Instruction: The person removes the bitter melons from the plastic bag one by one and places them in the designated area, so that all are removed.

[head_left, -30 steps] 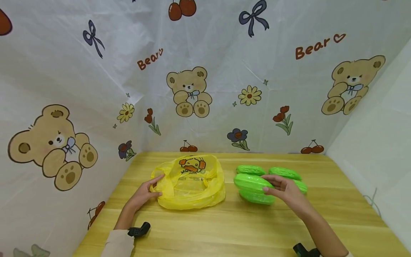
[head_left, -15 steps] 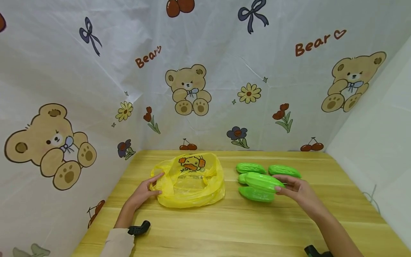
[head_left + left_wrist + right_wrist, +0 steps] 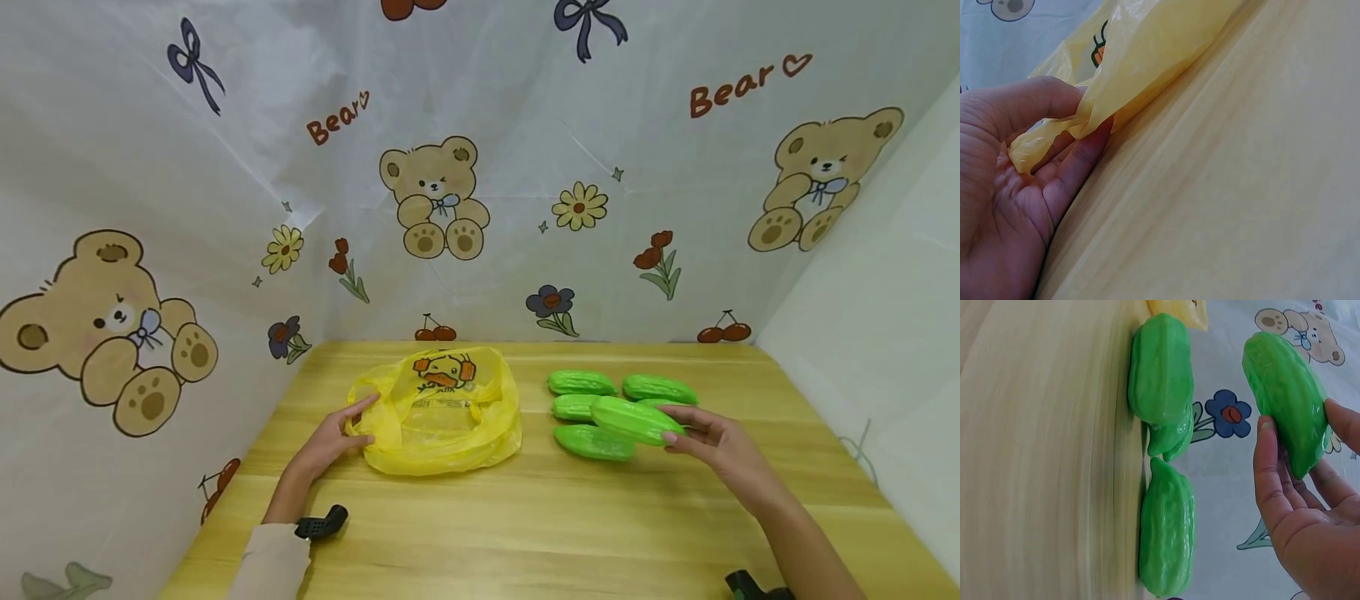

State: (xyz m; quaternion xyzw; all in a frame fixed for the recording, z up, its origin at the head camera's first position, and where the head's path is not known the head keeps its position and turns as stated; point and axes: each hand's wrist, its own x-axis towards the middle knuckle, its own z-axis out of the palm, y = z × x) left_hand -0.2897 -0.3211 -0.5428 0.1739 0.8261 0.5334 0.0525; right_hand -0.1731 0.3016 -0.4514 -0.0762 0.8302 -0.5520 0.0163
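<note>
In the head view a yellow plastic bag (image 3: 450, 458) with a printed duck lies slack on the table, its mouth spread. My left hand (image 3: 333, 437) is at its left edge; the left wrist view shows thumb and fingers pinching the thin film (image 3: 1141, 69). My right hand (image 3: 720, 450) holds a bright green bitter melon (image 3: 633, 419) by its right end, thumb on one side and fingers on the other. It hangs over several like it: a back left melon (image 3: 581, 382), a middle left melon (image 3: 572, 407), a front left melon (image 3: 592, 442) and a back right melon (image 3: 660, 388).
The wooden table (image 3: 480, 533) ends at a white cloth backdrop (image 3: 510, 108) printed with bears and flowers. A plain white wall (image 3: 900, 300) stands on the right, with a thin cable (image 3: 862, 450) near the table's edge. Each wrist bears a black device (image 3: 322, 522).
My right hand has drawn the held bitter melon to the right, uncovering the middle left one. My left hand stays at the bag. The head view has tilted slightly down.
</note>
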